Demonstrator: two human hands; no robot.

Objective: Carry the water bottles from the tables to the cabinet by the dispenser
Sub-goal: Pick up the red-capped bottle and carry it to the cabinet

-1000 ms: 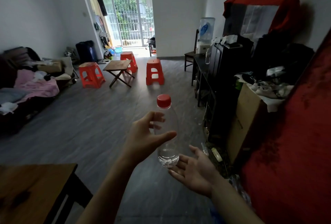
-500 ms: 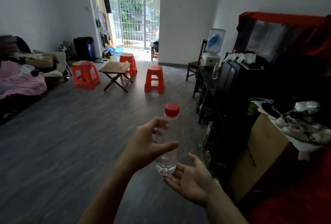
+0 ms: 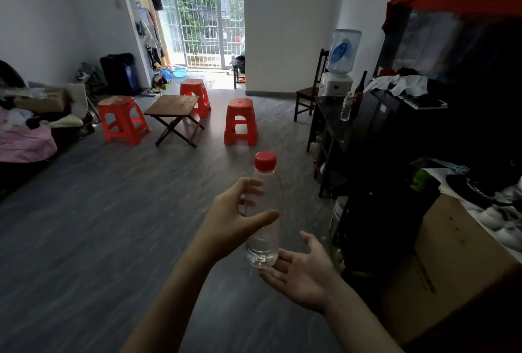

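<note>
My left hand (image 3: 231, 218) grips a clear water bottle (image 3: 264, 235) with a red cap, held upright in front of me over the floor. A little water sits in its bottom. My right hand (image 3: 303, 270) is held palm up, fingers spread, just under and to the right of the bottle's base. Ahead on the right stands the dark cabinet (image 3: 329, 109) with the water dispenser (image 3: 340, 61) at its far end. Another clear bottle (image 3: 346, 109) stands on the cabinet top.
A cardboard box (image 3: 443, 262) and dark furniture piled with clothes line the right side. A small folding table (image 3: 172, 105) with three orange stools (image 3: 240, 124) stands in mid-room. A cluttered sofa (image 3: 25, 138) runs along the left wall. A wooden chair (image 3: 309, 95) stands beside the dispenser.
I have walked forward across the room; the near wooden table has left the view and the cabinet and stools are closer. Both hands keep the same pose around the bottle.
</note>
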